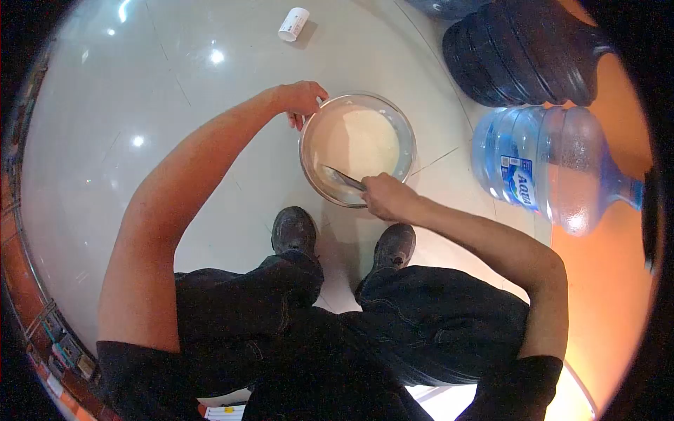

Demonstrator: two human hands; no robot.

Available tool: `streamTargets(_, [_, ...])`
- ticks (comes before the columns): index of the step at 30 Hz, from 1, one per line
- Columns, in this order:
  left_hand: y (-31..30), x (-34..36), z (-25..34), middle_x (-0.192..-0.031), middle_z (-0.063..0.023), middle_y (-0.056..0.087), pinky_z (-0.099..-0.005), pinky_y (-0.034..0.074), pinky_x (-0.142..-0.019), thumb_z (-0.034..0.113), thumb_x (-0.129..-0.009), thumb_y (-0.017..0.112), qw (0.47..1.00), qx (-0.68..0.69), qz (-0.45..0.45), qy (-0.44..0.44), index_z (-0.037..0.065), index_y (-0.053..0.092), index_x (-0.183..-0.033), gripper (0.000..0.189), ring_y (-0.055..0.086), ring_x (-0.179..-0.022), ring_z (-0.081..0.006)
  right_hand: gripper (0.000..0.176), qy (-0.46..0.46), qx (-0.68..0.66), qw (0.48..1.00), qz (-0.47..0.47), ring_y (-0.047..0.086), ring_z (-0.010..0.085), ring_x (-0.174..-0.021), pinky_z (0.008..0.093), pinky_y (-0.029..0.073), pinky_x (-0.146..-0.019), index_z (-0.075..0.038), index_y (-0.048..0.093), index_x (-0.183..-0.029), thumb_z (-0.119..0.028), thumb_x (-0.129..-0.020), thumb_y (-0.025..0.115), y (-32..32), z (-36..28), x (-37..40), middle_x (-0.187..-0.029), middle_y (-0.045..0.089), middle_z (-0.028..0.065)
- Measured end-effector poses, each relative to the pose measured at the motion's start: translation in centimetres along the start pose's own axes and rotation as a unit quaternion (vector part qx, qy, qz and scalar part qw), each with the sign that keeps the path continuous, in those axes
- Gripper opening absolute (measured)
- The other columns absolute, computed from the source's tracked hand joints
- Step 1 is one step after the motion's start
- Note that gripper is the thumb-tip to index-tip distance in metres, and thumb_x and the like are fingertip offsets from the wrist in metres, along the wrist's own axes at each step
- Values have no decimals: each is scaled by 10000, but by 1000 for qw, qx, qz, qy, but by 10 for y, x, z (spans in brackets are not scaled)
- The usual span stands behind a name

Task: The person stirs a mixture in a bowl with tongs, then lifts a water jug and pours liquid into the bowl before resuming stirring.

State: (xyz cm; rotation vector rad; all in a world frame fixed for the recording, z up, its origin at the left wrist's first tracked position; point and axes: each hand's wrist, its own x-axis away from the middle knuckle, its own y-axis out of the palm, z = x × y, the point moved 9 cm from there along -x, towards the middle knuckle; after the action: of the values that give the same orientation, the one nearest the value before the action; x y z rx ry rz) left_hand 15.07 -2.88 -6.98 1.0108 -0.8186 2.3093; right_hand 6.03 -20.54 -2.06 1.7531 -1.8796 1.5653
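A round metal bowl (305, 163) stands on the tiled floor in front of my shoes, holding a pale cream-coloured batter-like mixture (368, 140). At its upper left rim, my left hand (303, 99) grips the edge, with the thumb side against the rim and some fingers outside the wall. My right hand (387, 196) is over the lower right rim, closed round the handle of a spoon-like metal utensil (342, 178). The utensil slants left into the bowl, its far end at the mixture. Its exact shape is hard to make out.
A white cup (293, 24) lies on its side beyond the bowl. To the right, a clear blue water jug (547, 168) and a dark jug (519, 52) lie by an orange wall (597, 281). My shoes (295, 230) are close below the bowl.
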Motion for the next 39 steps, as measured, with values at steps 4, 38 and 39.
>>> streamTargets(4, [5,-4,-1,-790,-162,640,-359,566,-492,139,-810,562,999,-21,-31,12,76,443,-1240,451,644,-564,-234,195,2,5,999,39,610,404,-751,454,496,-659,96,548,-851,-65,-761,483,6,-12,18,-788,599,279])
streamTargets(38, [1,8,5,-738,-162,641,-349,557,-484,173,-809,588,999,-32,8,2,71,386,-1275,518,640,-557,-227,254,63,-162,980,-101,557,240,-467,343,453,-444,56,527,-954,-166,-831,516,-4,35,46,-623,562,159])
streamTargets(39, [1,6,3,-732,-159,641,-348,557,-481,167,-808,588,1000,-29,8,-1,69,398,-1264,504,638,-552,-227,257,37,-182,979,-89,569,265,-497,354,457,-467,59,524,-957,-159,-822,522,-4,29,43,-636,568,178])
